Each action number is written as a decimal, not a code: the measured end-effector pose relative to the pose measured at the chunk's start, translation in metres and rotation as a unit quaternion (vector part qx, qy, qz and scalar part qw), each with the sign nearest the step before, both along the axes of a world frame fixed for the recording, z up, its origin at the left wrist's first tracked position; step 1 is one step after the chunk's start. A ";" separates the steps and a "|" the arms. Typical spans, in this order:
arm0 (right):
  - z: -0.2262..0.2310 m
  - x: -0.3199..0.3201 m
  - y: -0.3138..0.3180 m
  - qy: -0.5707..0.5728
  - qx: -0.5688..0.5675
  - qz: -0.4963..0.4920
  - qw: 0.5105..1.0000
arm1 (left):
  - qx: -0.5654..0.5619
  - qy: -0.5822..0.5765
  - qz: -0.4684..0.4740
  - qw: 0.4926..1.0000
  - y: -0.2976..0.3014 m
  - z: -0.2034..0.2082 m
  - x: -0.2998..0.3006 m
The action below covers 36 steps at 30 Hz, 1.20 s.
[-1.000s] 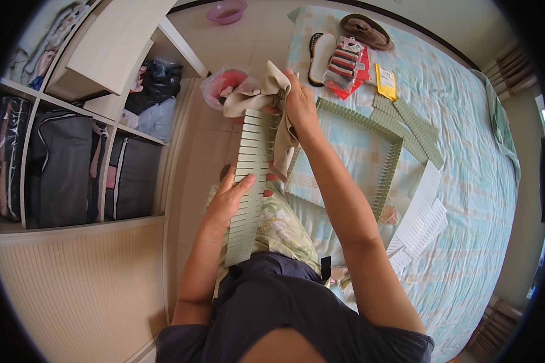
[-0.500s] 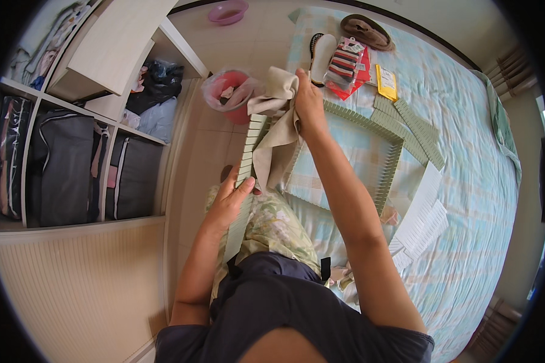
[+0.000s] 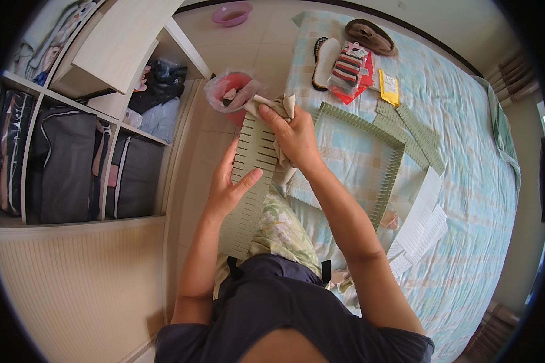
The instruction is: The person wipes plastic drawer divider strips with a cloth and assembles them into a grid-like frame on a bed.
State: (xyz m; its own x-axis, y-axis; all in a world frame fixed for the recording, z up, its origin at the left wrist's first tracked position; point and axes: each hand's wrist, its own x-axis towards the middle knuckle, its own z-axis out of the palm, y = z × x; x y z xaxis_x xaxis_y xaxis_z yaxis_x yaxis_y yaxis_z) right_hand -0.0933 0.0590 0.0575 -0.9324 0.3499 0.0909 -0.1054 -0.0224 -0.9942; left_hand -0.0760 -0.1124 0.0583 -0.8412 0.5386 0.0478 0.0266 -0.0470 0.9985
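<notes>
My left hand (image 3: 229, 187) grips a long green slotted plastic strip (image 3: 248, 202) by its edges, thumb on its face and fingers behind. The strip runs lengthwise from over my lap toward the far side, its slotted face turned up. At its far end my right hand (image 3: 290, 130) presses a crumpled beige cloth (image 3: 283, 109) against it, fingers closed around the cloth. Part of the cloth hangs behind the strip. To the right, a green frame of slotted strips (image 3: 360, 128) stands on the bed.
More green strips (image 3: 413, 133) and white slotted strips (image 3: 415, 218) lie on the bed (image 3: 475, 199). Farther off are insoles (image 3: 325, 63), packaged striped socks (image 3: 347, 66), a yellow packet (image 3: 389, 88) and a brown hat (image 3: 370, 36). A lined pink bin (image 3: 230, 97) stands left, beside an open wardrobe (image 3: 97, 163).
The strip has turned from edge-on to show its broad face. My right hand has moved nearer and slightly left, bringing the cloth from loosely hanging to bunched against the strip's far end.
</notes>
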 end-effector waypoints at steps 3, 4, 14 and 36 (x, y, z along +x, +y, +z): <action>0.005 -0.007 0.005 -0.060 -0.017 -0.007 0.998 | 0.049 -0.091 -0.058 0.993 -0.001 -0.006 -0.002; 0.003 -0.009 0.006 -0.073 -0.025 -0.021 0.997 | 0.085 -0.144 -0.070 0.983 0.001 -0.009 0.000; 0.017 -0.005 -0.001 0.084 -0.005 -0.034 0.996 | 0.267 -0.271 -0.038 0.924 0.008 -0.009 -0.009; -0.026 -0.016 -0.040 0.144 0.338 -0.029 0.929 | 0.189 -0.263 0.109 0.940 0.038 -0.012 -0.001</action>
